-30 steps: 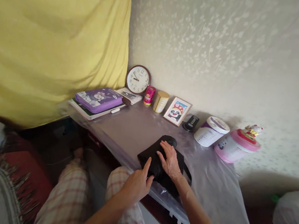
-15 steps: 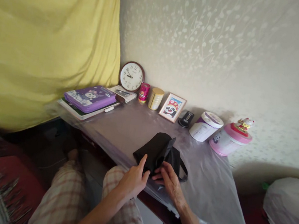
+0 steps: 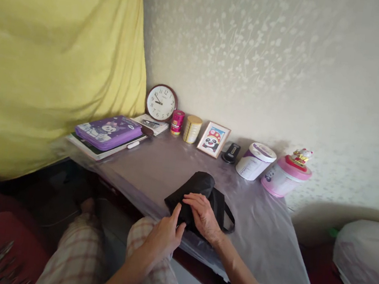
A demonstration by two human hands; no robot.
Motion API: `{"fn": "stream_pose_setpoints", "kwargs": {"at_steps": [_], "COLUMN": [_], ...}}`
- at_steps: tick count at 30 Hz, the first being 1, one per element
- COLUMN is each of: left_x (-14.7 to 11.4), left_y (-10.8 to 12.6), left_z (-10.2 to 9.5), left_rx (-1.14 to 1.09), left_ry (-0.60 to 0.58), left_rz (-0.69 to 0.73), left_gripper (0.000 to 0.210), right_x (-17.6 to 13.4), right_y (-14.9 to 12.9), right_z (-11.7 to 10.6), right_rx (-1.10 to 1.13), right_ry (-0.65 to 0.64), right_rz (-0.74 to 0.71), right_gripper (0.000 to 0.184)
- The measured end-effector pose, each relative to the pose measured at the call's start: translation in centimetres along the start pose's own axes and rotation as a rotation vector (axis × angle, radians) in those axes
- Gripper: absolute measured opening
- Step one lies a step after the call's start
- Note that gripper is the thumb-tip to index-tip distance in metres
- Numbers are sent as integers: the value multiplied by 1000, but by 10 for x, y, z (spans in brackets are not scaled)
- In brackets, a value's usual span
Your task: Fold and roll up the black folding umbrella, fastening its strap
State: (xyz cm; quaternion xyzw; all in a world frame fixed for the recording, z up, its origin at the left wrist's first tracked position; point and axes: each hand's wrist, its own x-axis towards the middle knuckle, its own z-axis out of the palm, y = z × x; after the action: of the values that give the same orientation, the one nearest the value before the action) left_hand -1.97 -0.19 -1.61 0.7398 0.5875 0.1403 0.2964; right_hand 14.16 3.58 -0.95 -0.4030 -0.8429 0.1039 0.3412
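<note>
Head: right hand point(image 3: 202, 214) atop fabric point(image 3: 198, 185) again

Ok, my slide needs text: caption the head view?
Left hand and right hand on folded black fabric near the edge of a table.

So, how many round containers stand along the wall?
4: a magenta can beside the round white clock, a yellow-lidded can to its right, a white-purple tub past the framed panda picture, a pink-lidded tub rightmost.
</note>
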Motion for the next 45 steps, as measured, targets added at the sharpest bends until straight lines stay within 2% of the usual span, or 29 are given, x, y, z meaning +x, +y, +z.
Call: {"fn": "stream_pose_setpoints", "kwargs": {"at_steps": [4,7,9,12,14,16,20,23,27,30,33,35,37,40,42,45], "left_x": [-5,-8,-8,-6,-5,-5,-5,-5,-4,-4,-6,-6,-6,-6,-5,-6], "left_y": [5,8,8,6,5,4,4,3,2,2,4,5,5,5,5,4], "left_z": [-1,-2,-3,-4,-4,-3,-1,0,0,-1,-2,-2,-3,-3,-3,-2], "left_rx": [38,50,53,42,31,16,16,21,2,-2,0,8,13,12,13,19], "left_ry": [9,17,3,-24,-30,-23,-15,-11,-8,-13,-22,-28,-28,-31,-30,-18], "left_rz": [-76,-75,-36,-35,-40,-31,-39,-31,-22,-33,-41,-37,-37,-56,-58,-43], "left_gripper": [70,71,65,60,60,59,58,58,58,58,58,57,57,58,58,57], "right_x": [12,21,25,22,15,6,1,16,46,60,58,50,39,25,20,11], "right_y": [6,9,8,4,4,9,32,56,91,106,104,95,85,79,83,95], "right_z": [9,9,5,-7,-15,-19,-15,-9,-8,-11,-16,-18,-19,-22,-29,-47], "right_rx": [-72,-23,85,235,222,140,-41,-125,-186,-227,-294,-310,-279,-183,-142,-103], "right_ry": [-126,-146,-108,25,108,124,5,-36,-9,15,121,185,173,76,115,280], "right_rz": [-56,-37,11,134,191,180,58,19,47,132,259,257,187,115,202,475], "right_gripper": [35,34,31,27,26,26,30,32,30,29,30,32,32,31,31,30]}}
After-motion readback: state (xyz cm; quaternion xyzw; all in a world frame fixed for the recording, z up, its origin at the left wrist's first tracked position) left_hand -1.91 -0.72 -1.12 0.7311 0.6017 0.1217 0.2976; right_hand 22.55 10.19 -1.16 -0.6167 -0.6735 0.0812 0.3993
